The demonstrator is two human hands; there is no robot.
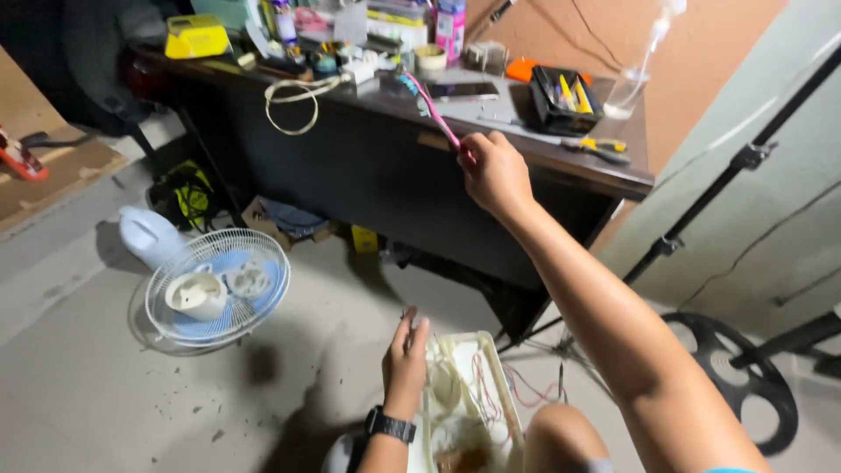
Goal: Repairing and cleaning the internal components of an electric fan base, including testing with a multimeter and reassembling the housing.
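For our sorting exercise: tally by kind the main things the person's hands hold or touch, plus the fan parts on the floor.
Pink-handled thin tool in the right hand: 1
Open white plastic casing with wires touched by the left hand: 1
White wire fan guard: 1
Pale blue plastic fan base: 1
Total: 4

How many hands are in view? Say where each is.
2. The left hand rests on the open white casing on the floor; the right hand holds a pink tool at the desk. None seems hidden.
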